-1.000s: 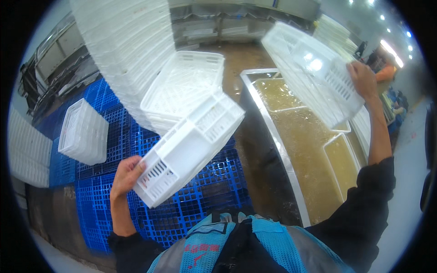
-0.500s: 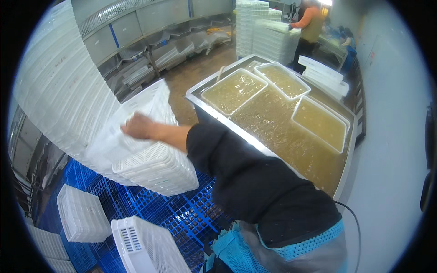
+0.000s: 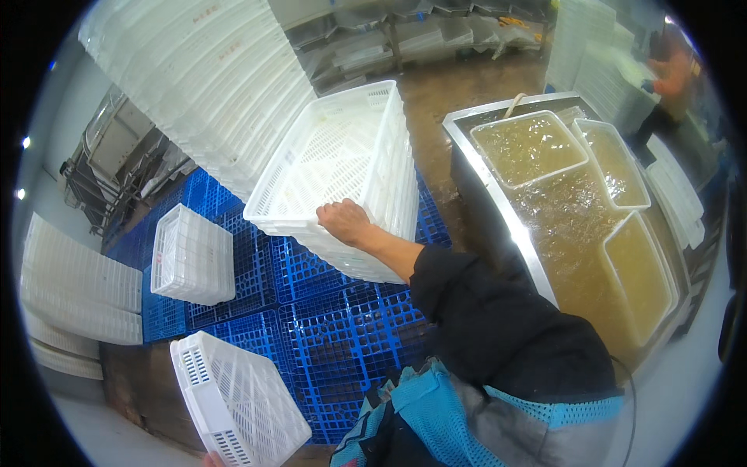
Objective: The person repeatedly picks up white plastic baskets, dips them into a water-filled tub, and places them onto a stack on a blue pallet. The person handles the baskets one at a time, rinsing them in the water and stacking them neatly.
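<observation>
My right hand [image 3: 344,222], fingers curled, grips the near rim of the top white crate [image 3: 334,159] on a nested stack. This crate is shallow and slotted, its inside facing up. At the lower left, a second white crate [image 3: 249,397] is tilted on its side. My left hand [image 3: 212,460] shows only as fingertips at that crate's lower edge, and the rest is out of the picture. The fingers seem closed on its rim. Below both crates lie blue plastic grid pallets [image 3: 334,342].
A tall stack of white crates [image 3: 202,86] rises behind the one I touch. Shorter stacks [image 3: 194,253] stand left. On the right, a metal tank [image 3: 498,210] of murky water holds several submerged crates [image 3: 529,148]. A person in orange sleeves [image 3: 673,74] works beyond it.
The view has swung left, so things appear farther right. My right hand, blurred above the stack before, now grips the top crate's rim. Fingertips of my left hand have come into view.
</observation>
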Motion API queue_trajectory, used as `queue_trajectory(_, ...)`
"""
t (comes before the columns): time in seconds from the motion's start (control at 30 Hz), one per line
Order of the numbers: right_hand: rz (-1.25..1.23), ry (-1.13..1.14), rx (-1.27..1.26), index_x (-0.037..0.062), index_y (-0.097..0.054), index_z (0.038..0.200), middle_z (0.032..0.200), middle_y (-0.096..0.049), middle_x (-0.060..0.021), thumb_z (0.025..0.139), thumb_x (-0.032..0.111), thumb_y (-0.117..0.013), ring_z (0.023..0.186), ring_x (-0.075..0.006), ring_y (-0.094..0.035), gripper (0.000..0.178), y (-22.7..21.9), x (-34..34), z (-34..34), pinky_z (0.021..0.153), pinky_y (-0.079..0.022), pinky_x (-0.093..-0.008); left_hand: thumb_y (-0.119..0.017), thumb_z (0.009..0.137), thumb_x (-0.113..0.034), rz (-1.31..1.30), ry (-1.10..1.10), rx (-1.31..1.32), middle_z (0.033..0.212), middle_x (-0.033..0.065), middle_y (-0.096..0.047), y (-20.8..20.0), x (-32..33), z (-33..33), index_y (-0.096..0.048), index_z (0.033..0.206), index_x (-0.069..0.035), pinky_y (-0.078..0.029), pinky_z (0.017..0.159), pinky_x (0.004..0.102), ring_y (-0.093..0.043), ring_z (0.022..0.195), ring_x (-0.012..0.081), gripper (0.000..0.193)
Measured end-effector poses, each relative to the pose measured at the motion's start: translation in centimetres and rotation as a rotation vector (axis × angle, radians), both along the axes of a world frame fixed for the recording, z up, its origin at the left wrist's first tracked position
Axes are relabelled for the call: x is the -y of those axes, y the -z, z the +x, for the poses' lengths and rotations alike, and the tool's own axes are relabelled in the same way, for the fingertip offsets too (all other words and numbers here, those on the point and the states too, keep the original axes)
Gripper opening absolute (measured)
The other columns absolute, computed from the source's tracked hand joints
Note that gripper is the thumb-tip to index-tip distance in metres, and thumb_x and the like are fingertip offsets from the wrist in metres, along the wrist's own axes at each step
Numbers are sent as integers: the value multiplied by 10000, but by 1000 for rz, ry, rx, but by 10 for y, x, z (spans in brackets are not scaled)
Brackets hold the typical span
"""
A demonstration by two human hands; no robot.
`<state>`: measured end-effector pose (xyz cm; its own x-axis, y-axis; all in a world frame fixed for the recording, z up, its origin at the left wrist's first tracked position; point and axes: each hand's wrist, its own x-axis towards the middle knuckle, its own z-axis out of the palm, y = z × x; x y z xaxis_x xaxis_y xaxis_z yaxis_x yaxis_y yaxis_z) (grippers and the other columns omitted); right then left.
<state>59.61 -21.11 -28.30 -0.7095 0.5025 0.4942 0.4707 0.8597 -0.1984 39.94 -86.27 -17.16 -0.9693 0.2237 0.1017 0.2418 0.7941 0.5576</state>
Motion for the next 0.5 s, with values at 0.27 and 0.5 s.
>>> queue_trajectory(0.27,-63,-1,-55,49,-561,853,802,-642,-97,842,94,-519,779,-253,-654,62,38,-31,4,654,-494,-390,-483,977,-318,245,-36,-37,894,145,-673,36,25,-26,-655,927,25,-496,750,384,-618,809,268,387)
queue_trajectory(0.5,-115,-58,-27,30,-563,860,807,-637,-136,835,86,-529,779,-281,-659,70,32,-42,6,655,-522,-398,-490,973,-258,319,-23,27,815,91,-641,52,-21,-52,-636,890,15,-467,674,332,-578,735,196,320)
